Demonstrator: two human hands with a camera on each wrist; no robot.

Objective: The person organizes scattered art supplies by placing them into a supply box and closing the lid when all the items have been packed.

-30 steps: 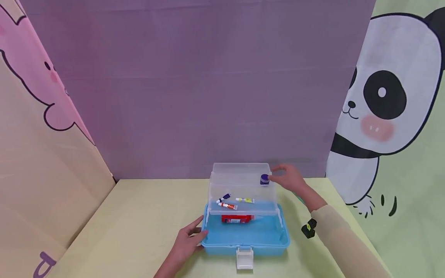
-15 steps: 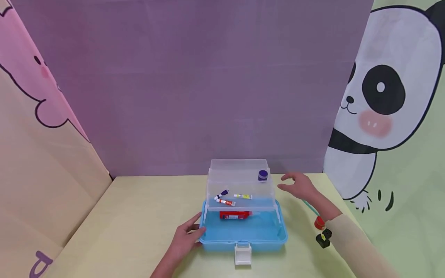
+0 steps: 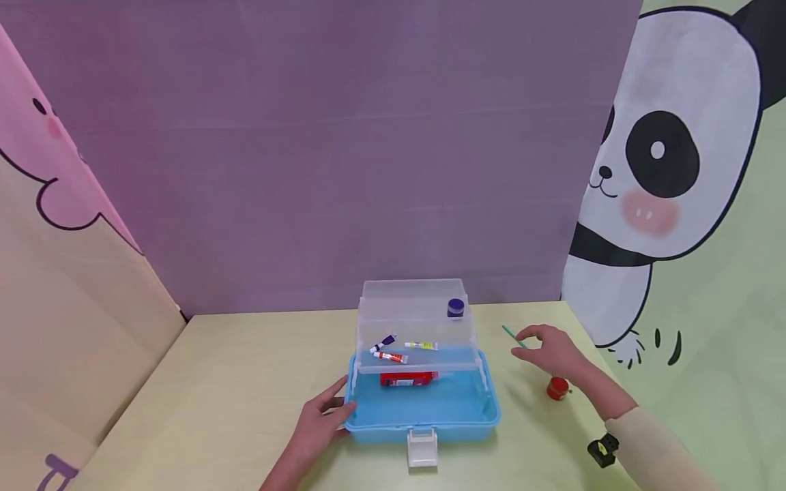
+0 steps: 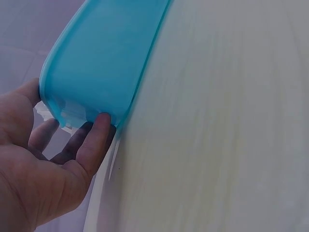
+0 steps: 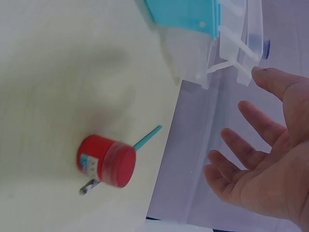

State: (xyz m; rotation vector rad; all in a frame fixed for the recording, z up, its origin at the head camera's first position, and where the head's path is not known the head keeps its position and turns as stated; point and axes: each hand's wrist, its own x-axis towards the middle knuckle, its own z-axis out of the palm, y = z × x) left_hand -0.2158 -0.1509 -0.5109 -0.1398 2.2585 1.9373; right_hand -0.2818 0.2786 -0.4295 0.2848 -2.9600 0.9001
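Space now separates the empty right hand (image 3: 550, 352), its thumb and fingers apart, from the purple jar (image 3: 456, 307), seemingly settled in the clear upper tray (image 3: 399, 311), while the left hand (image 3: 318, 424) grips the blue box (image 3: 374, 434).

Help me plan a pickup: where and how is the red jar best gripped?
Probably around its lid, from above: the red jar stands upright with its round top facing up, while the teal stick lies close beside it, low down.
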